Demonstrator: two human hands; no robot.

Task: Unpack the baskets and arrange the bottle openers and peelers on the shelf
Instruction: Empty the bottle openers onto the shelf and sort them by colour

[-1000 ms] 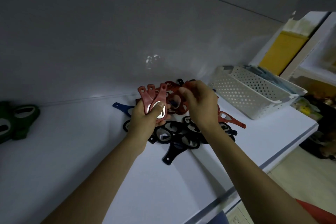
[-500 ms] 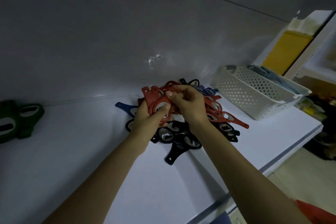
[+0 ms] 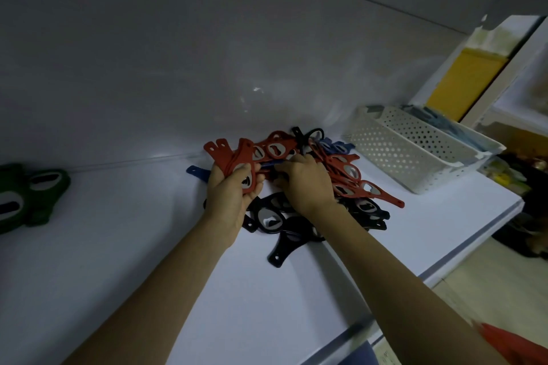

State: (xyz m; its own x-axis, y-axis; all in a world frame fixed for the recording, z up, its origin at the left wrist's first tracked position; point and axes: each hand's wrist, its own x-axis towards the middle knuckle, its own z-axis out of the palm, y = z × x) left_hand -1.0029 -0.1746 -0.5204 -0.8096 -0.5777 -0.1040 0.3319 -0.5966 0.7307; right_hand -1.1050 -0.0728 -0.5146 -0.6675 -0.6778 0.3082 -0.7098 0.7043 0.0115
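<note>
- Compared with a moment ago, the right hand (image 3: 305,187) has left the red bundle and gone down onto the pile (image 3: 344,178) of bottle openers on the shelf (image 3: 118,261).
- The left hand (image 3: 229,197) grips a bundle of red bottle openers (image 3: 237,157) at the left end of the pile. Its thumb lies across a metal part, and the handles fan up and to the left.
- The right hand rests with bent fingers on the pile, just beside the left hand. Its fingertips are among red and blue pieces, and I cannot tell if they pinch one.
- The pile is mixed: red ones on the right, black openers (image 3: 271,218) in front under both wrists, and a blue opener (image 3: 195,172) sticking out behind the left hand.
- The pile lies on the white shelf, close to the back wall (image 3: 148,53).
- A white basket (image 3: 394,154) with holes stands on the shelf to the right of the pile, not touching it.
- Green openers (image 3: 32,195) lie well apart, at the left edge.
</note>
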